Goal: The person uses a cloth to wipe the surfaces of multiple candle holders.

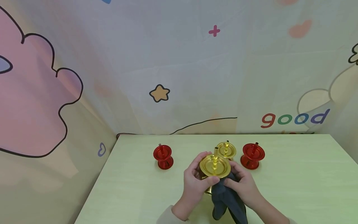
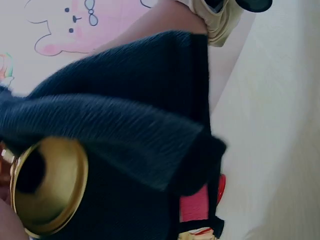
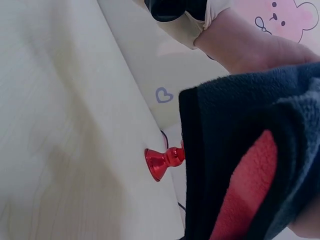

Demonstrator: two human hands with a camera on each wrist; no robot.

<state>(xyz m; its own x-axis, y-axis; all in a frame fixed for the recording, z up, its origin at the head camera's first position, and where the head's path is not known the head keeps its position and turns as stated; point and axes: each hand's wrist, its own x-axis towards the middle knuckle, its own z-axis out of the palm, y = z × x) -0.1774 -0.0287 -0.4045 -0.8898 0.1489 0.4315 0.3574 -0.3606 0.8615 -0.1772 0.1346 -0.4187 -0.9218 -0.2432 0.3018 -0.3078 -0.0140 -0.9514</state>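
Observation:
My left hand (image 1: 195, 180) grips a gold candlestick (image 1: 208, 169), its thumb on the near rim of the round dish. A thin tube rises from the dish's middle. My right hand (image 1: 247, 186) pinches a dark blue cloth (image 1: 230, 199) against the right side of the candlestick, just under the dish. The cloth hangs down in front in loose folds, and its pinkish-red face (image 3: 250, 185) shows in the right wrist view. In the left wrist view, the hollow gold foot (image 2: 70, 190) of the candlestick sticks out below the cloth.
Behind my hands stands a second gold candlestick (image 1: 230, 149), partly hidden. One red candlestick (image 1: 165, 163) is upright to the left, another red one (image 1: 250, 161) to the right. The pale table (image 1: 126, 186) ends at a printed backdrop (image 1: 181, 68).

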